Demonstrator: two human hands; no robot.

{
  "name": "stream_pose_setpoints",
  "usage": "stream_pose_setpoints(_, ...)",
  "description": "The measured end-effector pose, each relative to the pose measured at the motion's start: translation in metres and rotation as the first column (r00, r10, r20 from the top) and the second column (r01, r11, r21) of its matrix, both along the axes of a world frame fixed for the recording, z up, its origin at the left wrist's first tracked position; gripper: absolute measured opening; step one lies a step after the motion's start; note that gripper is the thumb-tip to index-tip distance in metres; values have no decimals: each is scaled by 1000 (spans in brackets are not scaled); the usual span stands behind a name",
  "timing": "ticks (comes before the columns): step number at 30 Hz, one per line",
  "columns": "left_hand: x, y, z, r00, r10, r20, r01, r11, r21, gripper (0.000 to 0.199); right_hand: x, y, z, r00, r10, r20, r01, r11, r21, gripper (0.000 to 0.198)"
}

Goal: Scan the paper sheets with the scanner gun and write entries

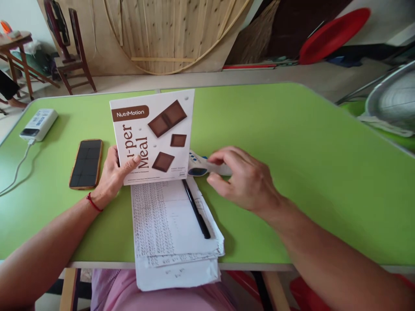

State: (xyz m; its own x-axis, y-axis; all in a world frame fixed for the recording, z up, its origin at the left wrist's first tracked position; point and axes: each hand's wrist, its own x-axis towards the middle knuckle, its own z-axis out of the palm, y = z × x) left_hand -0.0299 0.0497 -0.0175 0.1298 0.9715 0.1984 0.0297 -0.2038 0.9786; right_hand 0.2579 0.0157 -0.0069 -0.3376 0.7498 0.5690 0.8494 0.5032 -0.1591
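My left hand (121,168) grips a white NutriMotion box (162,168) by its lower left corner, thumb on the front. The box stands upright above the table, its front with brown chocolate pieces facing me. At its right edge is a white handheld device (197,162) with a small dark screen and blue buttons, partly hidden by the box. The curled thumb and fingers of my right hand (243,177) close around the device's right part. Below the box lies a stack of handwritten papers (152,220), with a black pen (197,209) on top.
On the green table (324,181), a phone (86,164) lies left of my left hand. A white power bank (39,124) with a cable (19,168) sits farther left. The papers overhang the front edge. Behind the table are a wooden chair (73,60) and a red stool (333,36).
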Motion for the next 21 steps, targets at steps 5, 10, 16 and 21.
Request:
stream_pose_setpoints(5, 4, -1, 9, 1000, -5, -12, 4, 998, -64, 58, 8, 16, -15, 977, -56, 206, 84, 988, -133, 53)
stream_pose_setpoints(10, 4, 0, 8, 1000, 9, -28, -11, 997, -71, 58, 10, 22, -26, 995, -32, 98, 49, 982, -183, 28)
stream_pose_setpoints(16, 5, -1, 10, 999, 27, -37, -30, 997, -74, 57, 2, 2, 0, 883, -114, -455, -39, 949, -313, 14)
stream_pose_setpoints(21, 7, -3, 13, 999, 30, -44, -32, 997, -67, 55, -33, -34, 25, 503, 23, -864, -706, 588, -395, 21)
